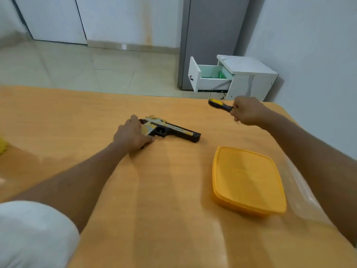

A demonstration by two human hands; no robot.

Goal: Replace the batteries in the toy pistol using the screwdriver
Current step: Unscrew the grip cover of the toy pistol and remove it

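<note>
pistol [171,130] lies flat on the table [77,117], just past centre, muzzle toward 3 o'clock. left hand [131,135] grips its butt, fingers curled round it. right hand [248,112], at 2 o'clock and raised above the table, pinches the screwdriver [220,104] near the shaft, handle pointing to 10 o'clock. yellow lid [248,179] rests at 4 o'clock, apart from the pistol.
</note>
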